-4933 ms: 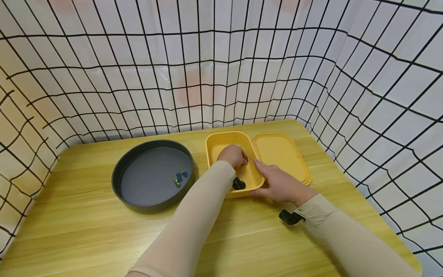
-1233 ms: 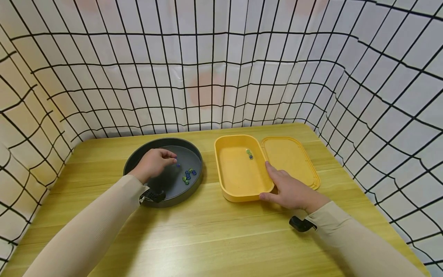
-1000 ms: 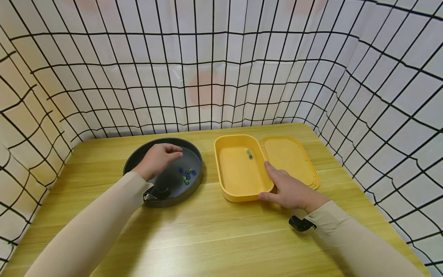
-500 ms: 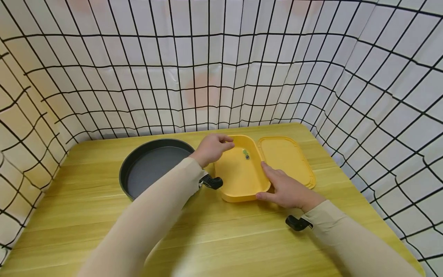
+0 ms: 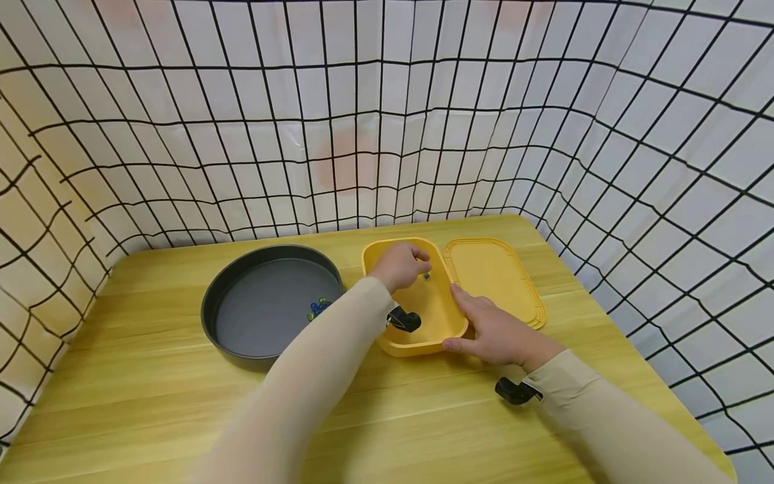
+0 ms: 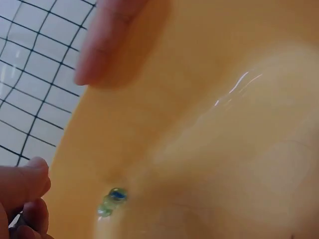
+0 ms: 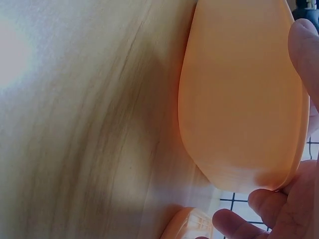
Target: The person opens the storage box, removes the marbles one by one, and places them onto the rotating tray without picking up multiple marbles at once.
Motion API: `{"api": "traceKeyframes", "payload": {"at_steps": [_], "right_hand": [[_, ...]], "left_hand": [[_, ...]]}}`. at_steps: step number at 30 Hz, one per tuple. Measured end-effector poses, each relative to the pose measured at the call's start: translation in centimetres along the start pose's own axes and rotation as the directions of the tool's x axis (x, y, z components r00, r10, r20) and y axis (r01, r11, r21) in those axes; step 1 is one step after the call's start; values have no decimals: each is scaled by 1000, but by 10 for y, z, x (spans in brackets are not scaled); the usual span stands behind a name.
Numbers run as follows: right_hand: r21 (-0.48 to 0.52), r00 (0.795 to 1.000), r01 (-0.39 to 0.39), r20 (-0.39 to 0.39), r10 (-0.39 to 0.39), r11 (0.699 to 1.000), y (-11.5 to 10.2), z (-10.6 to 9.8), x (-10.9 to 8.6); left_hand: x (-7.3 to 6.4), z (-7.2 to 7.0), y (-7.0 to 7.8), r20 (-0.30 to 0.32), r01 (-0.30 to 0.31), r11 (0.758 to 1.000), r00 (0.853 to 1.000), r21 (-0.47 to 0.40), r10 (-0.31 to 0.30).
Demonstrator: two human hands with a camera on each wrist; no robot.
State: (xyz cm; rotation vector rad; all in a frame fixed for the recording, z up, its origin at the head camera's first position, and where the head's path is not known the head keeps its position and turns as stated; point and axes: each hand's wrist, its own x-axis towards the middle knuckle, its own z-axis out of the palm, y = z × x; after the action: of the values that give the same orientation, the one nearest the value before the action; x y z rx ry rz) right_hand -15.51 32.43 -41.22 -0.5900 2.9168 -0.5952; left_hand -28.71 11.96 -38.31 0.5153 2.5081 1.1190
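Note:
My left hand [image 5: 399,266] reaches into the yellow plastic box [image 5: 435,308], thumb and index finger apart with nothing seen between them. Close by its fingertips are a few green and blue glass marbles [image 6: 113,200] on the box floor, partly hidden by the hand in the head view. My right hand [image 5: 497,334] grips the box's near right corner, thumb [image 7: 304,42] and fingers curled at its rim and wall. To the left, several blue and green marbles [image 5: 317,307] lie in a round dark grey pan [image 5: 256,306], partly covered by my left sleeve.
A flat yellow lid [image 5: 492,279] lies on the wooden table [image 5: 145,403], just right of the box. Black wire grid panels [image 5: 357,141] over white sheeting stand behind and at both sides. Each wrist carries a small black camera [image 5: 514,391].
A blue marble left my left hand and now lies among the others in the pan. That hand then crossed right, over the rim into the box. My right hand stays on the corner.

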Motion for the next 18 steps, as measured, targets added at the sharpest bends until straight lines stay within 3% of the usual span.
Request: {"api": "traceKeyframes", "payload": {"at_steps": [10, 18], "right_hand": [[-1, 1000, 3, 3, -3, 1000, -1, 1, 0], [-17, 1000, -6, -2, 6, 1000, 3, 2, -3]], "left_hand": [[13, 15, -9, -18, 74, 996, 997, 58, -73], [21, 30, -8, -18, 86, 989, 996, 118, -84]]}}
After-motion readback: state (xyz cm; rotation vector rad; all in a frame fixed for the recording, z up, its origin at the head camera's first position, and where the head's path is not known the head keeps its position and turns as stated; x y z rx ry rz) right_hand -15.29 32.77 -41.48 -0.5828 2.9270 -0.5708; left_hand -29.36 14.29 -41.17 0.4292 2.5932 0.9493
